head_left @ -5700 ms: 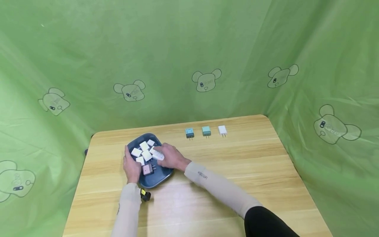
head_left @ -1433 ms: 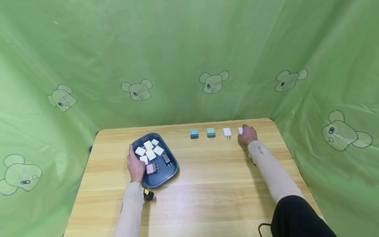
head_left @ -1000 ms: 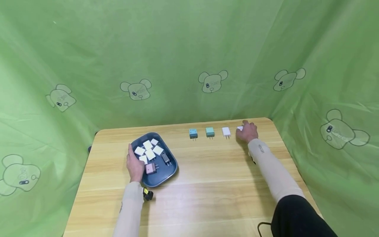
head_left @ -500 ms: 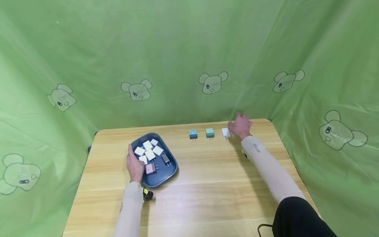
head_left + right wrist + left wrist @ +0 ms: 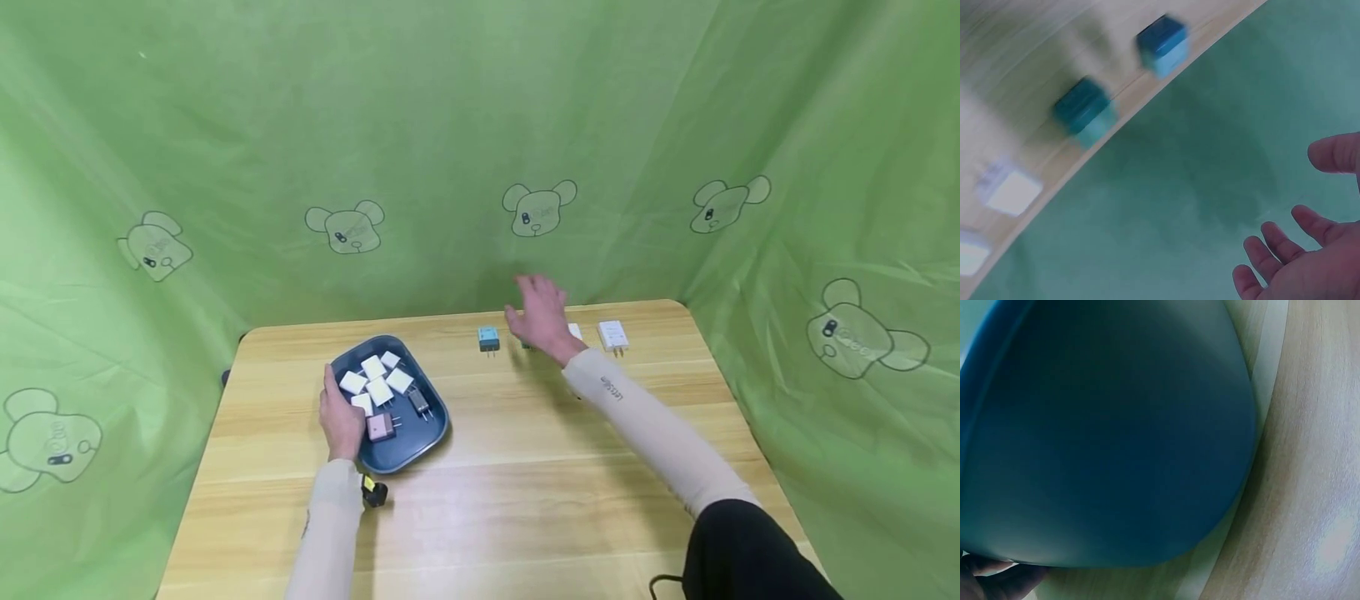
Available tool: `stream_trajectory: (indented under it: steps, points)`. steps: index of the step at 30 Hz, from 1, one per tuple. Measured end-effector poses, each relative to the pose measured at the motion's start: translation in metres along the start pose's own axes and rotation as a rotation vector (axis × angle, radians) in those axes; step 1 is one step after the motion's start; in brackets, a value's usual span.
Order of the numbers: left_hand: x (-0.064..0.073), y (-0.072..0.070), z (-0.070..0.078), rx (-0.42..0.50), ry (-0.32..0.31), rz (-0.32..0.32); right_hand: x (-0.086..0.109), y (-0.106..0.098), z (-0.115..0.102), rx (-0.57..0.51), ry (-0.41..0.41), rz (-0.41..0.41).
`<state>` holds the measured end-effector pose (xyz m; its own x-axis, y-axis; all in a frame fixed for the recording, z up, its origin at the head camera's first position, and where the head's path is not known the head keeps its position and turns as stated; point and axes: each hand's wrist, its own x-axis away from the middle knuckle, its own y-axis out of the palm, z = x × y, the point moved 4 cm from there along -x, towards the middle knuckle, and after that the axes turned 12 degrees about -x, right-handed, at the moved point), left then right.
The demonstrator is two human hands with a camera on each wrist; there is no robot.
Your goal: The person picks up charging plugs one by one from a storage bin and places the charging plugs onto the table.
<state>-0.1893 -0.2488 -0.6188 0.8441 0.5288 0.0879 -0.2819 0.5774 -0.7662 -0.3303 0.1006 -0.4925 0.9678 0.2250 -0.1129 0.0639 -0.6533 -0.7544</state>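
A dark blue tray sits at the left of the table, holding several white charger plugs, a pink one and a dark one. My left hand grips its left side; in the left wrist view the tray's wall hides most of that hand. Fingers spread and holding nothing, my right hand hovers over the row of chargers at the far edge. It partly covers the green charger and a white charger. The blue charger and the rightmost white charger flank it.
The wooden table has its back edge against a green curtain printed with mouse heads. A black and yellow device is on the left wrist. A black cable shows by the right sleeve.
My right hand took a white charger from the tray, set it at the row's right end, let go, and moved left along the row. My left hand stayed at the tray.
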Motion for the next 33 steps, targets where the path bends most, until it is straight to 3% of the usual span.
stream_trajectory:
  steps: [16, 24, 33]
  points:
    - [0.000, 0.001, -0.001, 0.004, 0.011, 0.008, 0.038, 0.064, -0.088, 0.002, -0.218, -0.189]
    - [0.002, 0.003, -0.002, -0.022, 0.007, -0.006, 0.066, 0.108, -0.109, 0.019, -0.303, -0.307]
    - [0.001, 0.002, -0.001, -0.021, 0.021, 0.014, 0.082, 0.144, -0.124, 0.056, -0.384, -0.374]
